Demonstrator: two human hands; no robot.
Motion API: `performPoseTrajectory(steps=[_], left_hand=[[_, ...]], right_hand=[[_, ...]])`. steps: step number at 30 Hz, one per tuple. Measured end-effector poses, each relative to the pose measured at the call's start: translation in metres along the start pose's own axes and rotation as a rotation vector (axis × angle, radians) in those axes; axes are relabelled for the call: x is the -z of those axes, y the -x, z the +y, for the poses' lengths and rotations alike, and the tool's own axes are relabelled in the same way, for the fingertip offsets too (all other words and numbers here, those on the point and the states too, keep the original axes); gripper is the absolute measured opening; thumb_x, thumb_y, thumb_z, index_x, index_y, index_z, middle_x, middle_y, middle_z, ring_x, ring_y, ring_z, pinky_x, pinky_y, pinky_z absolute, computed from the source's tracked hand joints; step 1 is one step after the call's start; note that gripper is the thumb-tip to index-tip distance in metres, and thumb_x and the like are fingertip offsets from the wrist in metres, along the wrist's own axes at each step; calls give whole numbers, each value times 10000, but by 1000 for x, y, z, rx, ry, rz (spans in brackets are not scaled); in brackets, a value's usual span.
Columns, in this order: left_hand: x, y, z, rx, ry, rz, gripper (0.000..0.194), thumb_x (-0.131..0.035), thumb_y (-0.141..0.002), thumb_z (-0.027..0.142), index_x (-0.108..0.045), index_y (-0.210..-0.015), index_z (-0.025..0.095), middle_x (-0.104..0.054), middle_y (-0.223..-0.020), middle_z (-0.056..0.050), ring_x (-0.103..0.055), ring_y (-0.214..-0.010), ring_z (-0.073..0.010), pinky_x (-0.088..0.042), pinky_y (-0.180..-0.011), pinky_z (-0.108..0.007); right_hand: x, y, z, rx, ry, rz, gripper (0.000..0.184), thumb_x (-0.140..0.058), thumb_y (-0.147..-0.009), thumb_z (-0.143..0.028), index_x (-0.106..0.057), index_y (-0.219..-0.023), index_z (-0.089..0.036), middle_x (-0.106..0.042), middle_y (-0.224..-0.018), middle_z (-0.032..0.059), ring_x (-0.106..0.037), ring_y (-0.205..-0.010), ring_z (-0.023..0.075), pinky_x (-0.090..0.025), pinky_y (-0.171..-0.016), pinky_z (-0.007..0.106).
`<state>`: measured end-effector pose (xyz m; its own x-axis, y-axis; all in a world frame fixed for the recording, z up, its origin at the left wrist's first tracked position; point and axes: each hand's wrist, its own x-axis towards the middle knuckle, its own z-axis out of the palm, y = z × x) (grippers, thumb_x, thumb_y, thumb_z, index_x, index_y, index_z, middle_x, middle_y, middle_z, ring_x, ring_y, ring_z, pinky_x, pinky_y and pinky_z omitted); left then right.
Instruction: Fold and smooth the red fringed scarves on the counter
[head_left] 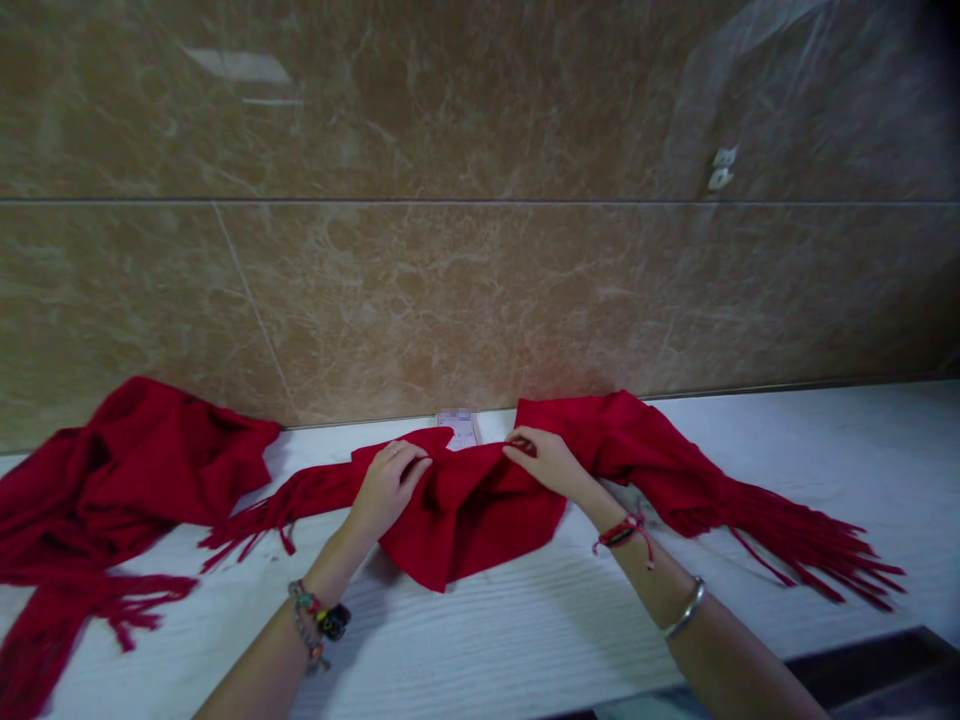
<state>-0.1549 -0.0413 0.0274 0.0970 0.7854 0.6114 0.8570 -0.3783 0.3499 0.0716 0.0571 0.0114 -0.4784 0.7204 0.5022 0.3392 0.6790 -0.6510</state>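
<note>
A red fringed scarf stretches across the white wood-grain surface, its middle bunched and folded between my two hands. My left hand pinches the fabric left of centre, fingers closed on its upper edge. On the other side my right hand grips the same edge between thumb and fingers. One fringed end trails out to the left, and the wider fringe spreads to the right. Behind the scarf's middle lies a small pale printed card or label, partly covered by the cloth.
Another red scarf lies crumpled at the left, its fringe toward the front. A brown marbled tile wall rises directly behind the white surface. Two small white pieces are on the wall. A dark-edged recess is at lower right.
</note>
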Motion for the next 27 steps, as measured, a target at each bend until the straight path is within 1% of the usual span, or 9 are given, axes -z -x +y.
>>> performPoseTrajectory(steps=[3, 7, 10, 13, 18, 20, 23, 25, 27], left_hand=[[-6, 2, 7, 1, 82, -10, 213, -350, -843, 293, -523, -797, 177, -592, -885, -65, -547, -858, -174, -412, -795, -291], [-15, 7, 13, 91, 119, -177, 199, -341, -854, 311, -508, -828, 206, -603, -749, -17, -568, -688, -157, -423, -649, -254], [-17, 10, 15, 98, 94, -215, 192, -362, -851, 321, -520, -828, 215, -610, -728, -9, -574, -674, -158, -402, -621, -241], [-12, 8, 17, 110, 59, -233, 218, -368, -848, 336, -539, -820, 204, -610, -692, -7, -566, -622, -150, -380, -579, -229], [11, 2, 25, 56, 148, -331, 304, -379, -825, 387, -538, -670, 178, -531, -569, 23, -483, -526, -116, -355, -536, -216], [17, 1, 29, 24, 237, -339, 287, -431, -795, 407, -549, -680, 171, -542, -605, 18, -492, -572, -122, -379, -575, -224], [13, 1, 30, -10, 350, -230, 210, -507, -759, 362, -573, -710, 169, -595, -844, -45, -531, -835, -176, -393, -788, -286], [4, 2, 28, 20, 448, -188, 188, -485, -782, 328, -562, -716, 169, -589, -949, -74, -517, -942, -190, -370, -865, -319], [-6, 4, 25, 100, 559, -200, 199, -422, -822, 323, -535, -773, 168, -601, -926, -77, -547, -906, -174, -403, -834, -318]], right_hand=[[-8, 8, -16, 217, 141, -15, 353, -573, -737, -306, -542, -1051, -149, -557, -1051, 111, -483, -990, 212, -366, -867, 358], [-17, 17, -34, 324, 144, -151, 419, -573, -756, -321, -489, -1147, -199, -550, -1121, 93, -462, -1061, 202, -341, -918, 378], [-19, 19, -38, 279, 94, -219, 295, -560, -770, -285, -562, -1047, -186, -609, -1028, 83, -536, -962, 189, -398, -846, 332], [-15, 16, -37, 219, 17, -223, 136, -520, -791, -255, -621, -822, -169, -649, -809, 46, -578, -737, 152, -432, -691, 262], [-4, 10, -36, 122, -210, -110, 255, -460, -798, -349, -570, -662, -165, -555, -593, -10, -491, -561, 116, -371, -518, 213], [-3, 8, -33, 82, -245, -81, 276, -451, -789, -373, -555, -640, -165, -529, -565, -17, -474, -544, 113, -353, -499, 210], [-8, 6, -23, 29, -120, -34, 253, -468, -765, -346, -549, -605, -167, -539, -566, -8, -474, -556, 122, -351, -526, 224], [-11, 4, -14, -19, -13, 7, 233, -481, -749, -325, -553, -592, -169, -548, -570, 1, -476, -566, 130, -351, -543, 234], [-14, 3, -8, -72, 2, 34, 237, -478, -744, -332, -557, -593, -168, -543, -565, 4, -475, -565, 135, -348, -535, 237]])
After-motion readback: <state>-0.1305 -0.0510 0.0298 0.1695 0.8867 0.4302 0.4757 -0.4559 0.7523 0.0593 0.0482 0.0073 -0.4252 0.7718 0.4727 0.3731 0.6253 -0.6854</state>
